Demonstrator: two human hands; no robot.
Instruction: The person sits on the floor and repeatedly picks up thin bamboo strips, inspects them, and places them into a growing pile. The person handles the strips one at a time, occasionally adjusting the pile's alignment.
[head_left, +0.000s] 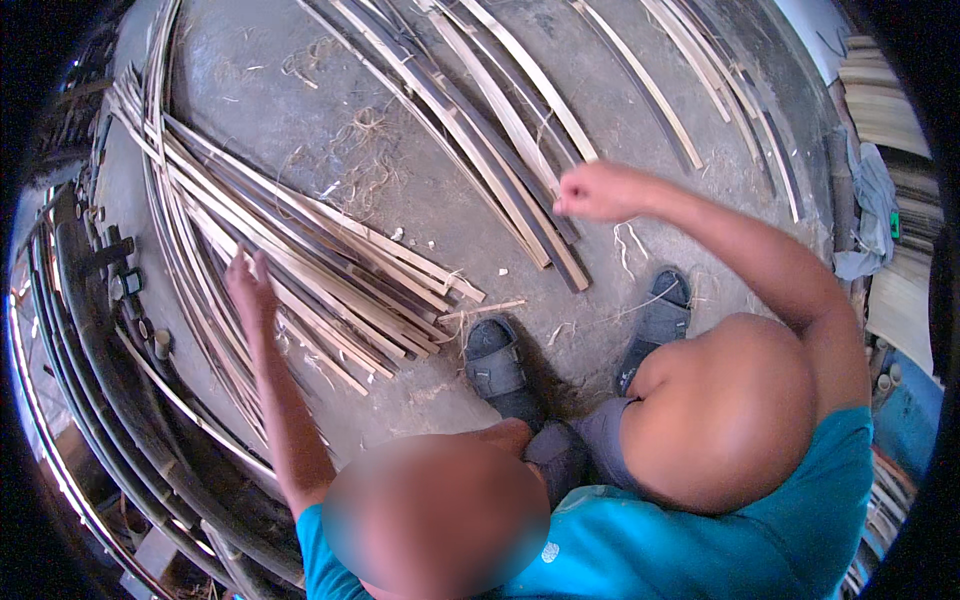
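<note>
Long split bamboo strips, pale on one face and dark on the other, lie on the concrete floor. My left hand (252, 290) is over the left pile of strips (330, 270), its visible fingers apart and nothing seen in them. Ahead and to the right, my right hand (606, 192) is closed at the near end of a bamboo strip (528, 142) in the middle group. The fingers hide the exact point of grip. Beside that hand, wider dark strips (500, 185) stretch away across the floor.
More strips (735, 95) lie at the far right. Bamboo poles (95, 340) line the left side. Thin shavings (365, 135) litter the floor (250, 50). My sandalled feet (497, 365) rest between the strips and my body. A grey cloth (870, 210) hangs at the right.
</note>
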